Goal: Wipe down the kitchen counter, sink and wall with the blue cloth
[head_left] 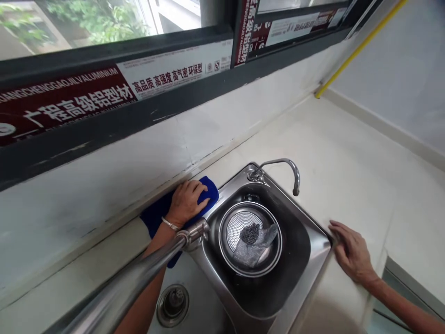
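Observation:
My left hand [187, 202] presses down on a blue cloth [212, 188] on the strip behind the sink, thumb and fingers bent over it. The cloth spreads out on both sides of the hand, and part of it hangs toward the left basin. At the sink's right corner my right hand [351, 253] rests on the counter, fingers extended and holding nothing. Between the hands, a round metal pan [231, 260] sits in the right basin [295, 278] of the steel sink. Inside the pan lie a steel wool scourer [251, 233] and a grey mesh cloth [248, 254].
A large chrome faucet [139, 283] crosses the near left, partly covering my left forearm. A thin curved tap [294, 174] rises at the sink's back corner. The left basin has a drain [173, 305]. A window frame [156, 102] runs above, and a yellow pipe [361, 48] stands at right.

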